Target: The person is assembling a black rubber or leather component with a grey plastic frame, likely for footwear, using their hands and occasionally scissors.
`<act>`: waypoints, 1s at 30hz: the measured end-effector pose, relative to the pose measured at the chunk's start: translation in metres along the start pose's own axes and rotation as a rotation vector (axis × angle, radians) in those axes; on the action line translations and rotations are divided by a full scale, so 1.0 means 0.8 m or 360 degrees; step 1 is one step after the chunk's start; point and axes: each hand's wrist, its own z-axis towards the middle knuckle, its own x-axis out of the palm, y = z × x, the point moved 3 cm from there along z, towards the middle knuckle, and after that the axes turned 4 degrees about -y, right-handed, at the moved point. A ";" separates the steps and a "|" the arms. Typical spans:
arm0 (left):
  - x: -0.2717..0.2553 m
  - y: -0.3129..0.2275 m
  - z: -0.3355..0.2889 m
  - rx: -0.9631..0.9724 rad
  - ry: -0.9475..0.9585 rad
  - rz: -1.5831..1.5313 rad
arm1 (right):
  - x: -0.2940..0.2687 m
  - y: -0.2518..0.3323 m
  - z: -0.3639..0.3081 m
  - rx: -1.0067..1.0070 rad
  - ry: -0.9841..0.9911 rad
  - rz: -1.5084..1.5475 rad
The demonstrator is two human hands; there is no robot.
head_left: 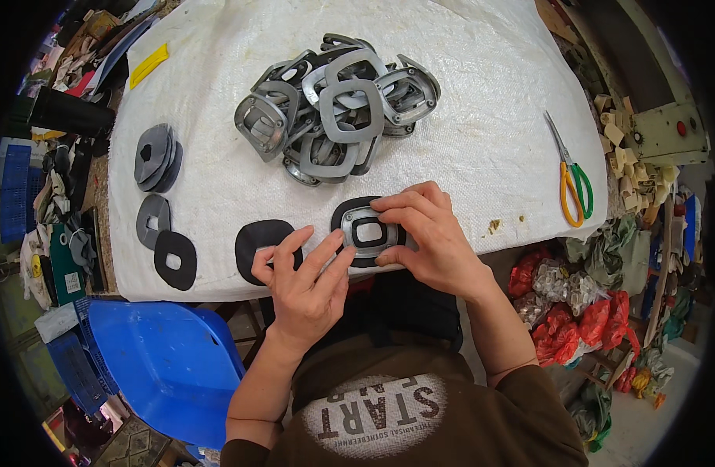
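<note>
At the table's near edge, a silver rounded-square metal frame (360, 246) lies on a black rounded-square pad (343, 212), whose dark rim shows around it. My right hand (427, 237) grips the frame's right side, fingers at the far edge and thumb at the near one. With fingers spread, my left hand (307, 284) rests its fingertips by the frame's left edge. Partly under that hand lies another black pad (254, 233) with a hole in its middle. Farther left are a black pad (175, 272), a grey pad (149, 226) and a small stack of grey pads (156, 159).
A heap of metal frames (351, 113) fills the far middle of the white-covered table (482, 117). Scissors (569, 175) with orange and green handles lie at right, a yellow strip (149, 66) at far left. Below the left edge stands a blue basin (167, 366); red bags (583, 331) lie right.
</note>
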 end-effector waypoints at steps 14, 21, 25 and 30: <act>-0.024 -0.014 0.001 -0.0208 -0.0191 -0.0325 | -0.016 0.002 -0.014 -0.0213 -0.0327 0.0111; 0.005 -0.022 0.001 -0.1498 0.0184 -0.2197 | -0.023 0.041 -0.029 -0.0419 -0.0303 0.0103; 0.006 -0.025 0.000 -0.1582 0.0100 -0.2024 | -0.022 0.049 -0.038 -0.0368 -0.0176 0.0286; 0.002 -0.032 0.005 -0.1416 0.0095 -0.1830 | 0.005 0.043 -0.063 -0.0099 -0.0621 0.0820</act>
